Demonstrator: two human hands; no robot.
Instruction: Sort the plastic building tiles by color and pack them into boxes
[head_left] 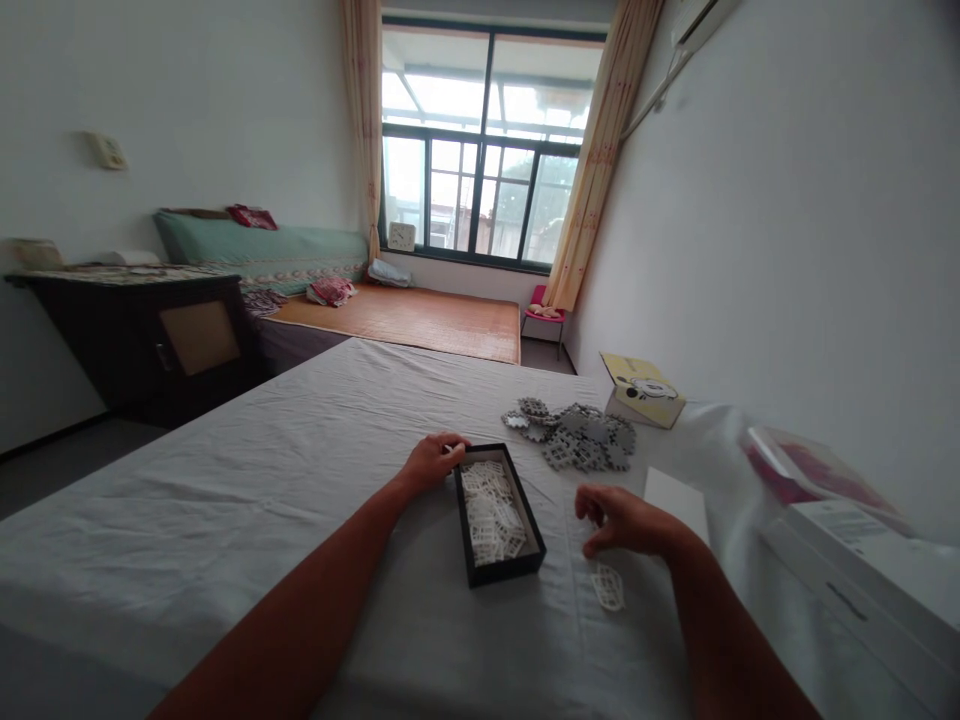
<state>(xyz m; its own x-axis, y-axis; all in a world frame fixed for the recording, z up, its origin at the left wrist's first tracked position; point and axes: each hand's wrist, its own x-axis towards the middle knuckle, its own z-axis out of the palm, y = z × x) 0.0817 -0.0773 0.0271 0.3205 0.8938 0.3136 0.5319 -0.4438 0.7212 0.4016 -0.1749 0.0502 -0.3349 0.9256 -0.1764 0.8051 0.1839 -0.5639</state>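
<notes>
A black open-topped box [541,545] lies on the white-covered table and is filled with white lattice-like plastic pieces [491,510]. My left hand [436,460] is at the box's far left corner, its fingers closed on the rim; a small whitish bit shows by the fingertips, too small to name. To the right of the box, my right hand [615,518] hovers with fingers bent and the thumb apart from them, nothing visible between. Just below it, one loose white lattice piece [607,587] rests on the cloth.
A heap of grey toothed pieces [589,437] lies beyond the box. Behind it stands a folded yellow card box [643,390]. On the right are a white flat box [677,503], a larger white box [862,580] and a clear-lidded container [821,475]. A bed [420,315] sits beyond the table.
</notes>
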